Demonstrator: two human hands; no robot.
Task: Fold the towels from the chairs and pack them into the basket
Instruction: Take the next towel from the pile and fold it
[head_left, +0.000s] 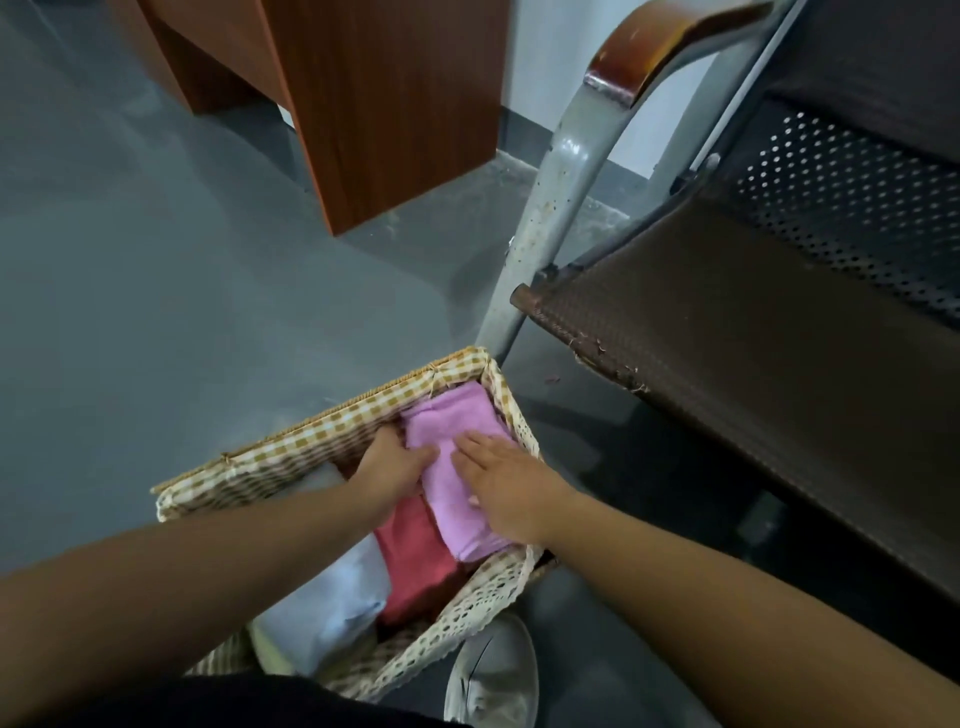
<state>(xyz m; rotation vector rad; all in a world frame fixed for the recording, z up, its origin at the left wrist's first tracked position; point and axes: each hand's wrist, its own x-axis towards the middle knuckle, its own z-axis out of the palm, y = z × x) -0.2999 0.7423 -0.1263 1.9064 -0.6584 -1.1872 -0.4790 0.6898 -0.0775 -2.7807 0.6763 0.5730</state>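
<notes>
Pressed under the flat, straight-fingered right hand (498, 488) and gripped at its edge by the curled left hand (389, 462) just beside it, the folded lilac towel (452, 415) lies in the basket (332, 421), probably light, soft and floppy, best held by its folded edges.

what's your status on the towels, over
Left grip pinching folded purple terry towel edge, right grip flat on top; towel in check-lined wicker basket beside folded red towel; nothing blocking.
</notes>
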